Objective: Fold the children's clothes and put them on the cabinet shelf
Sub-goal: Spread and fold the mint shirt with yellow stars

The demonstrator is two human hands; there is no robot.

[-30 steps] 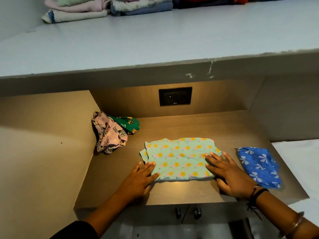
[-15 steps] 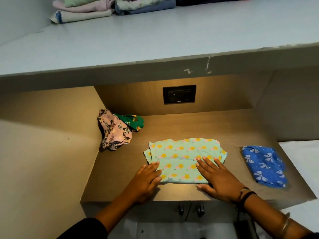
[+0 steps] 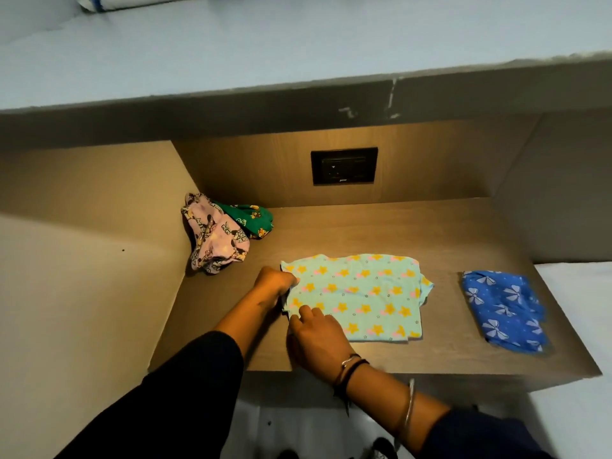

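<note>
A mint-green garment with yellow stars (image 3: 361, 294) lies flat in the middle of the brown wooden surface (image 3: 381, 226). My left hand (image 3: 276, 281) pinches its upper left edge. My right hand (image 3: 314, 336) grips its lower left corner, just below the left hand. A folded blue garment with white bows (image 3: 503, 309) lies to the right. A crumpled pink printed garment (image 3: 215, 241) and a green one (image 3: 251, 218) sit bunched in the back left corner. The grey cabinet shelf (image 3: 298, 51) runs above, with a folded white cloth (image 3: 132, 0) at its far edge.
A black wall socket (image 3: 343, 165) is set in the back panel. A wooden side wall (image 3: 99, 210) closes the left side. A white surface (image 3: 576, 293) adjoins on the right. The floor and my feet show below the front edge.
Both hands were pressed flat on the star garment's lower edge. Now both have moved to its left side and closed on the fabric. The head camera has tilted down and closer.
</note>
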